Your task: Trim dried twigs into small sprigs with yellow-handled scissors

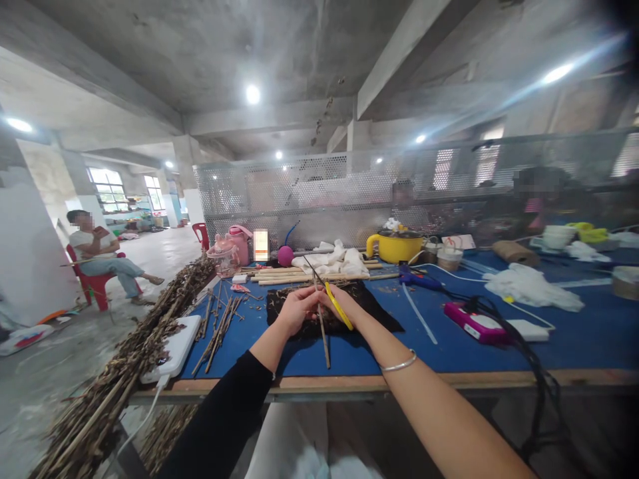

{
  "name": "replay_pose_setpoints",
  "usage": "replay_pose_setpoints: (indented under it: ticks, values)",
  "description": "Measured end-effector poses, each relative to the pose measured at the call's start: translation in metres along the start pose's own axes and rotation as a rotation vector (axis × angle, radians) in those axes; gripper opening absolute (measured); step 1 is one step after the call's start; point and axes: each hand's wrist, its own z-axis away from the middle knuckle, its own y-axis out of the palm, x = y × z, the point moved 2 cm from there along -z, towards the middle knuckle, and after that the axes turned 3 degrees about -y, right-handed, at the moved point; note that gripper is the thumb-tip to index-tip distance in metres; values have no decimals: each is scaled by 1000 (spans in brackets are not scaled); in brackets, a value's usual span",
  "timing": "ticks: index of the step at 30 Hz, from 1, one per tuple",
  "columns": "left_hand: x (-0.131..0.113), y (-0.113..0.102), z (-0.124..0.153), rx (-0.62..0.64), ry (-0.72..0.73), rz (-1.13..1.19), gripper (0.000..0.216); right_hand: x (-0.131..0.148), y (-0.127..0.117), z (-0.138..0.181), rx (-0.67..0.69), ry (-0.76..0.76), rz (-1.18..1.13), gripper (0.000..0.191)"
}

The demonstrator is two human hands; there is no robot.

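Observation:
My left hand (299,310) is closed in a pinch round a thin dry stem (325,342), whose lower end points toward me. Close against it, my right hand (346,303) is shut on a pair of scissors with a yellow handle (340,309); a dark, narrow blade reaches up and away to the left. The fingertips of both hands meet near the stem and partly hide it. Beneath them lies a black cloth (382,313) with brown plant bits on it. Several cut dry stems (219,336) are spread to the left on the blue table top (399,356).
A tall bundle of dry stalks (134,356) leans along the table's left edge beside a white power strip (177,349). Behind the cloth are wooden sticks (279,274), white cloth (339,259) and a yellow pot (399,247). Right are a glue gun (419,278) and black cables (536,372). A person sits far left.

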Motion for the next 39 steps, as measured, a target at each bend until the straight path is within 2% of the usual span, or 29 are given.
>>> replay_pose_setpoints:
  ticks: [7,11,18,24,30,36,39]
  values:
    - [-3,7,4,9,17,23,51,6,3,1,73,-88,-55,65]
    - [-4,9,5,31,31,4,48,8,7,4,117,-102,-95,68]
    - [-4,9,4,9,35,-19,48,11,8,3,83,-76,5,74]
    - [-2,7,3,7,55,-25,46,13,4,1,72,-74,105,73]
    - [0,5,2,-15,16,-49,41,6,2,0,68,1,165,70]
    - [3,2,0,-25,-2,-77,36,6,2,3,142,38,155,70]
    - [3,2,-1,-18,-8,-84,37,4,0,2,137,53,212,69]
